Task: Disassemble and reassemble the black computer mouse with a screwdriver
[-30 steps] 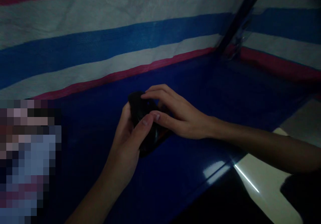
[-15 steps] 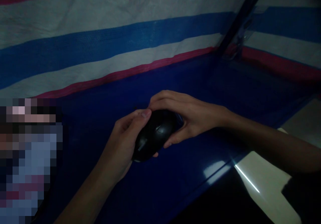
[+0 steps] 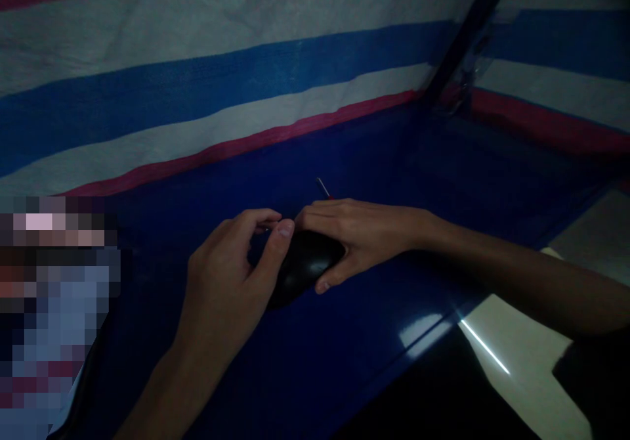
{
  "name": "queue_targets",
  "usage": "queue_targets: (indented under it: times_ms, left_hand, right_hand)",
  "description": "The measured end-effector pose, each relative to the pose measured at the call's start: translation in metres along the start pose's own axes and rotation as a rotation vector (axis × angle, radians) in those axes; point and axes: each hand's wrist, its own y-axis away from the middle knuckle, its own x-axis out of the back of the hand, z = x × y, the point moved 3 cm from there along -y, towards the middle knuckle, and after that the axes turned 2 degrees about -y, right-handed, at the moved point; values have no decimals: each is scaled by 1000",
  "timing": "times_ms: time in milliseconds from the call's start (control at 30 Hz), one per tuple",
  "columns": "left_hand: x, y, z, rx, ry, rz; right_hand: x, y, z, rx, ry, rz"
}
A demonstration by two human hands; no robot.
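Note:
A glossy black computer mouse (image 3: pixel 308 263) lies tilted between my two hands, low over the blue surface. My right hand (image 3: pixel 352 226) is closed round its far right end, thumb on the near side and fingers over the top. My left hand (image 3: pixel 233 256) is at the mouse's left side, its thumb overlapping the edge. The left fingers are bent but apart from the thumb, with blue surface showing in the gap. Whether the left thumb touches the mouse is unclear. Behind my right hand a thin metal shaft (image 3: pixel 322 187) with a bit of red sticks out, perhaps a screwdriver.
The dark blue tabletop (image 3: pixel 197 361) reflects a light near its front edge. A striped red, white and blue sheet (image 3: pixel 221 85) hangs behind it, with a dark post (image 3: pixel 467 33) at the back right corner. A pixelated area covers the lower left.
My left hand has loosened from the mouse and shifted left, fingers lifting away. My right hand has settled lower over the mouse, and the metal shaft behind it has come into view.

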Motion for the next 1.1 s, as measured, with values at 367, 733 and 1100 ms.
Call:
queue_targets:
  times_ms: [367,733,1100]
  left_hand:
    - [-10,2,-2,0,54,-28]
    - [-15,-1,-11,377,816,16]
    - [-26,3,-2,541,1120,-51]
  right_hand:
    - [-2,-1,-2,-14,-1,-39]
    - [16,7,-3,148,171,403]
    - [10,3,-7,131,44,379]
